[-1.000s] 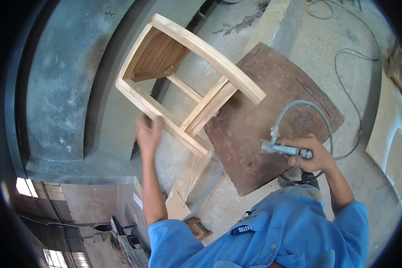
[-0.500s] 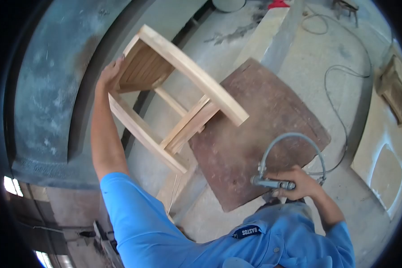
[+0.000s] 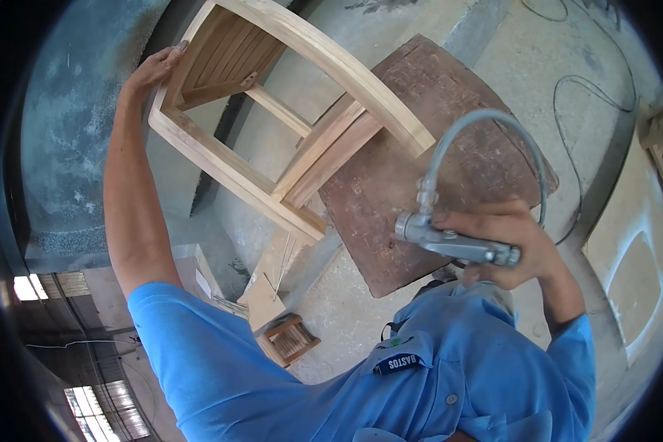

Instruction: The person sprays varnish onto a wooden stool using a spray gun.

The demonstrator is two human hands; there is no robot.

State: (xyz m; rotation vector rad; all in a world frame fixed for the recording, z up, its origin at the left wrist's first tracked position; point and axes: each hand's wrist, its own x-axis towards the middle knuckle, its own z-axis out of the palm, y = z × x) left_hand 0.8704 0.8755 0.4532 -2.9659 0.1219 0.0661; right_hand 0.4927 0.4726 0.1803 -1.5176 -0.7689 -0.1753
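My left hand (image 3: 158, 68) grips the edge of a pale wooden stool (image 3: 236, 177) at its slatted-seat end. The stool is held up and tilted, its legs and crosspieces pointing to the lower right, partly above a worn brown board (image 3: 449, 96). My right hand (image 3: 512, 232) is wrapped round a metal spray gun (image 3: 449, 241), whose nozzle points left toward the stool's leg ends. A grey hose (image 3: 486, 114) loops up from the gun and over to the right. Whether my finger presses the trigger is hard to see.
A thin hose (image 3: 567, 155) trails over the concrete floor on the right. Beside it lies a pale sheet (image 3: 626, 250) with a white-edged patch. A small wooden stool (image 3: 291, 340) stands on the floor below. A large blue-grey surface (image 3: 74, 140) rises at the left.
The spray gun in my right hand has come up and nearer to the camera. The stool has shifted up and left in view, still held by my left hand. The view has shifted too.
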